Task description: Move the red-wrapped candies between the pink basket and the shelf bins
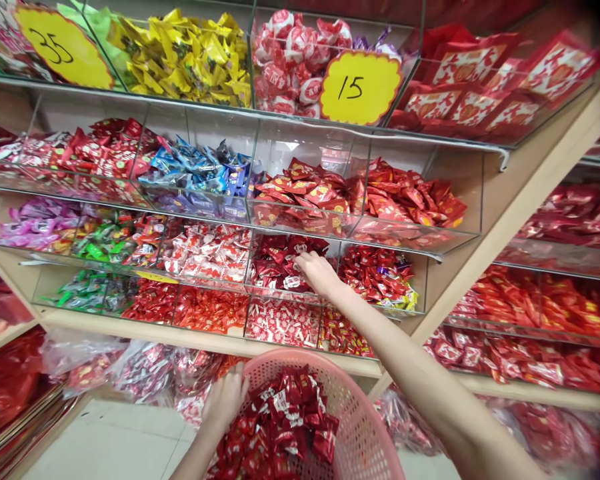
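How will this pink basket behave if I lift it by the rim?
The pink plastic basket probably feels light, and its thin perforated walls may flex. The red packets heaped inside look loose, so they could slide out if it tilts.

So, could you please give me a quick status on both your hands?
Right hand on dark red sweets in shelf bin. Left hand on rim of pink basket, red sweets inside.

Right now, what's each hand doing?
Left hand: on the pink plastic basket's rim; grip cannot be told.
Right hand: fingers on dark red wrapped sweets; holding cannot be told.
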Demonstrator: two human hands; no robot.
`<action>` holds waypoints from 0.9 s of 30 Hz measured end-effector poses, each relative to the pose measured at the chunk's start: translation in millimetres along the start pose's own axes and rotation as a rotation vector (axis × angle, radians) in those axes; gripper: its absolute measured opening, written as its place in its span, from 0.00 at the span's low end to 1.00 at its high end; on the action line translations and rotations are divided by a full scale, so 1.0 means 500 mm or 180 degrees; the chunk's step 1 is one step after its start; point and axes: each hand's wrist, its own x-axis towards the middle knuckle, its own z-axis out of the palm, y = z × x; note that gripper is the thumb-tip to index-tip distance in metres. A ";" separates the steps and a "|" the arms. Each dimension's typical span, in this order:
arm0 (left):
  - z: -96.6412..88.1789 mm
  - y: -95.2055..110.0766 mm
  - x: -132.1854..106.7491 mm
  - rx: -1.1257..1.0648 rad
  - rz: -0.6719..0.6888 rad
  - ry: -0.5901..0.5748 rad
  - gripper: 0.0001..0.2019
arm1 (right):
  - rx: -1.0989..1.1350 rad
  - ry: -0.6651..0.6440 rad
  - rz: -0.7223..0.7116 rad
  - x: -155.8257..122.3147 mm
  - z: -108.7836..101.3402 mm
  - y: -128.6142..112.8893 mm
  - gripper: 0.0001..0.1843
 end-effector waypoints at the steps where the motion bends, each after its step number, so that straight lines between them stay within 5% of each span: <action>1: -0.002 0.000 -0.001 0.0009 0.0003 0.0004 0.20 | -0.0161 -0.0080 -0.0054 0.016 0.008 0.008 0.17; 10: 0.013 -0.006 0.004 0.0063 -0.0002 0.0099 0.21 | -0.0772 -0.0163 -0.0459 0.069 0.055 0.024 0.16; 19: 0.023 -0.011 0.003 0.0101 0.0076 0.0184 0.22 | -0.0748 -0.0454 -0.0694 0.079 0.034 0.027 0.14; 27: 0.027 -0.012 0.004 0.0000 0.0036 0.0166 0.22 | -0.0370 -0.0265 -0.0657 0.075 -0.021 0.010 0.21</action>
